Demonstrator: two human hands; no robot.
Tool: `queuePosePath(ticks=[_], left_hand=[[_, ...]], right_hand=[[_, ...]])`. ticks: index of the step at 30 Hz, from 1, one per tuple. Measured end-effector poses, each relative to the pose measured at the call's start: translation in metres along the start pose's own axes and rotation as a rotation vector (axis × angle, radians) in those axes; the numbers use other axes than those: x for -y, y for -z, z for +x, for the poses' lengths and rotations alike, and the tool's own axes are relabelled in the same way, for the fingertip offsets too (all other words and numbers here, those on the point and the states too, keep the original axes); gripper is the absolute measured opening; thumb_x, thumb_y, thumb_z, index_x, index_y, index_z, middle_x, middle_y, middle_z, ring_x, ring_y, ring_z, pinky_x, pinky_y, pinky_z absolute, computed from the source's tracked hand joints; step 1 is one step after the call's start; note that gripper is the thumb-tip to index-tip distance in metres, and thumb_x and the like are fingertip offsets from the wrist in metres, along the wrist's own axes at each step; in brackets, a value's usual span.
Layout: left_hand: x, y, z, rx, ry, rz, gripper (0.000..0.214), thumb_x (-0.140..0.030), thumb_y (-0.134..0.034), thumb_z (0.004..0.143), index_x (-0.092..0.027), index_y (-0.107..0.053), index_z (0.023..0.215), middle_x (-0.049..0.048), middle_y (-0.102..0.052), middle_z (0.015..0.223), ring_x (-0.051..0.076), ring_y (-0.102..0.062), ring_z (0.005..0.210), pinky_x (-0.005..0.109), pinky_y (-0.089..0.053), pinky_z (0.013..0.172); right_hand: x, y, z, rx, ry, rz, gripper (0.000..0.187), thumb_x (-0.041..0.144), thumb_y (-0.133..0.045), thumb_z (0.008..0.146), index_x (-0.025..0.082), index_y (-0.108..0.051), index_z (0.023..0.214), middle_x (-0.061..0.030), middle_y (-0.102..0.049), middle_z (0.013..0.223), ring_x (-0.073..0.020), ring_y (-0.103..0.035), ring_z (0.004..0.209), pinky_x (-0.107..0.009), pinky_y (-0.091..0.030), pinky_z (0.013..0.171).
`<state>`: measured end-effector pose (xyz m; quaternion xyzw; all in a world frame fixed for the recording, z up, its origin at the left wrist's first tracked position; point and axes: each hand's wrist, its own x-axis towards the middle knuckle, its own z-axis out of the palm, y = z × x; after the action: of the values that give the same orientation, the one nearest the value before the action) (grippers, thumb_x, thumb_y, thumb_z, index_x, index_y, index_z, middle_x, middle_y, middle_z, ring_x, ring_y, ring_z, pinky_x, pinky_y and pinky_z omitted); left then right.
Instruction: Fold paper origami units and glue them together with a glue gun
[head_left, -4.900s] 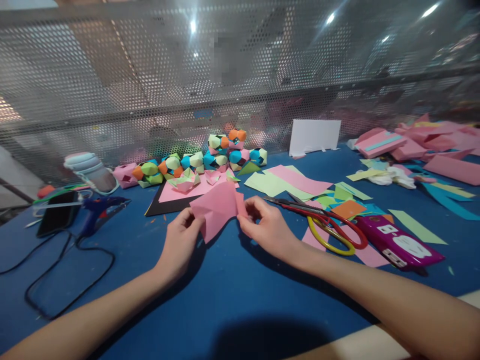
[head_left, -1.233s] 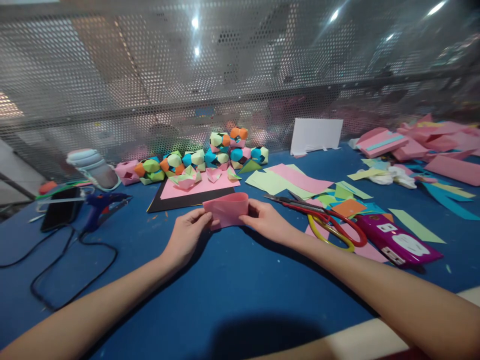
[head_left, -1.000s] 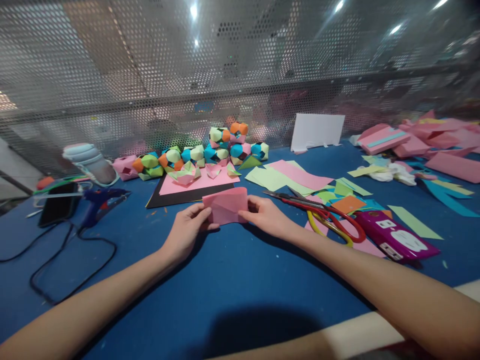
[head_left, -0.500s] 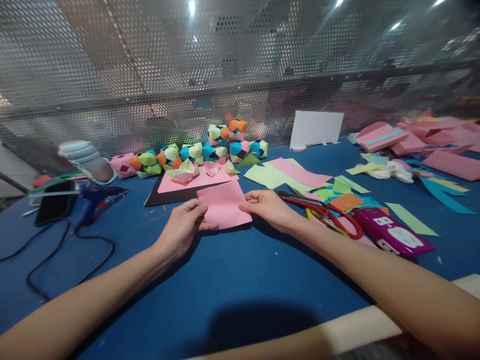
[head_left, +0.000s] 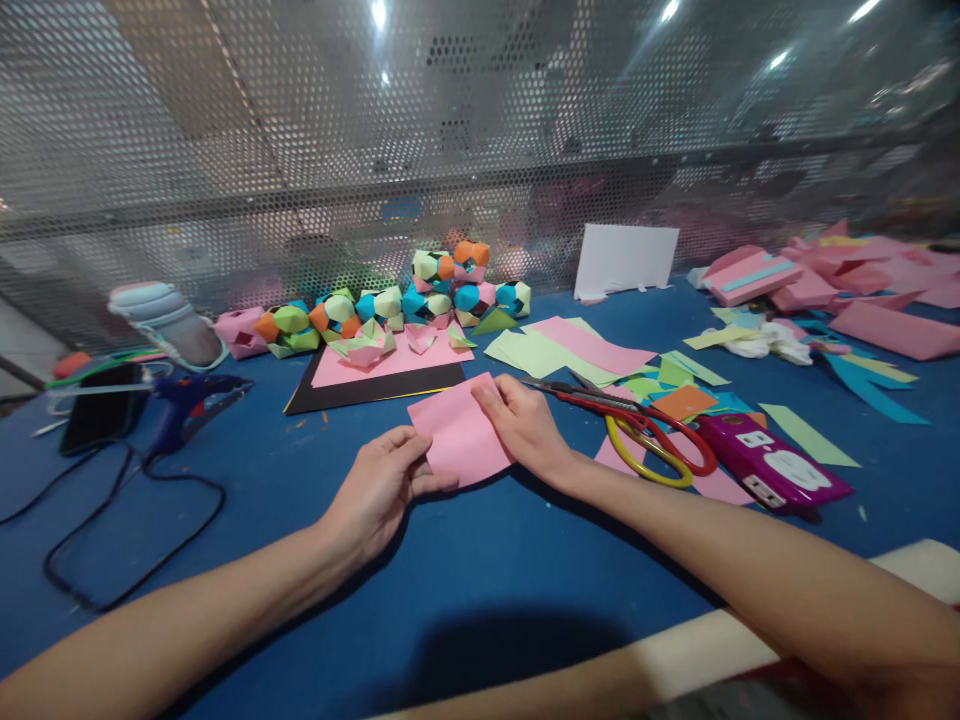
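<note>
A square sheet of pink paper (head_left: 461, 435) is held tilted just above the blue table (head_left: 480, 590). My left hand (head_left: 386, 480) is closed on its left edge, thumb on top and fingers beneath. At the right edge, my right hand (head_left: 529, 430) pinches the paper near its upper corner, with the fingertips behind it partly hidden. Beyond the sheet lie black card (head_left: 345, 397) and larger pink paper (head_left: 337, 370), which carry several small folded paper pieces (head_left: 365, 345). To the right of my right hand lie scissors with red and yellow handles (head_left: 660, 440).
Several multicoloured folded paper balls (head_left: 379, 308) line the back. On the left are a glue gun (head_left: 187, 395) with its cord, a phone (head_left: 101, 410) and a bottle (head_left: 169, 325). Rightward lie a purple packet (head_left: 776, 465), paper scraps (head_left: 682, 400), a white card (head_left: 626, 260) and pink paper pieces (head_left: 892, 330).
The pink sheet has turned and moved slightly right and nearer to me. My right hand has shifted up along its edge; my left hand has moved right and nearer with it.
</note>
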<state>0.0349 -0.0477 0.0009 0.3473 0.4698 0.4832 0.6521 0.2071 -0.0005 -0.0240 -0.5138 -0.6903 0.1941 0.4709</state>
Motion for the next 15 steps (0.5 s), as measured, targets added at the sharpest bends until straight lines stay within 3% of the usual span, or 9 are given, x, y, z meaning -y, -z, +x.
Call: queuePosePath(ticks=[9,12,15], left_hand=[[-0.0009,-0.0008,-0.0027,-0.002,-0.027,0.0,0.015,-0.016,-0.066,0.074,-0.013,-0.053,0.066,-0.005,-0.048,0.059,0.007,-0.054,0.048,0.033,-0.062,0.062],[-0.0013,0.001,0.0001,-0.007,-0.032,0.002,0.015,-0.015,-0.063,0.075,-0.014,-0.052,0.066,-0.0065,-0.045,0.055,0.007,-0.052,0.045,0.031,-0.061,0.058],[-0.0013,0.0033,0.0048,-0.015,-0.03,0.079,0.014,-0.017,-0.061,0.076,-0.015,-0.051,0.068,-0.0059,-0.048,0.052,0.008,-0.053,0.043,0.027,-0.057,0.049]], right_hand=[[-0.0016,-0.0002,0.0021,0.014,-0.039,0.118,0.044,0.054,-0.039,0.089,0.021,-0.036,0.06,0.0045,-0.037,0.057,-0.0111,-0.035,0.056,-0.026,-0.028,0.054],[-0.0018,0.0024,0.0018,0.073,-0.085,0.179,0.046,0.057,-0.039,0.088,0.021,-0.036,0.059,0.0041,-0.037,0.058,-0.0112,-0.035,0.057,-0.026,-0.027,0.054],[-0.0025,0.0024,0.0008,0.053,-0.039,0.137,0.043,0.052,-0.042,0.088,0.021,-0.033,0.058,0.0052,-0.032,0.057,-0.0104,-0.032,0.056,-0.026,-0.025,0.053]])
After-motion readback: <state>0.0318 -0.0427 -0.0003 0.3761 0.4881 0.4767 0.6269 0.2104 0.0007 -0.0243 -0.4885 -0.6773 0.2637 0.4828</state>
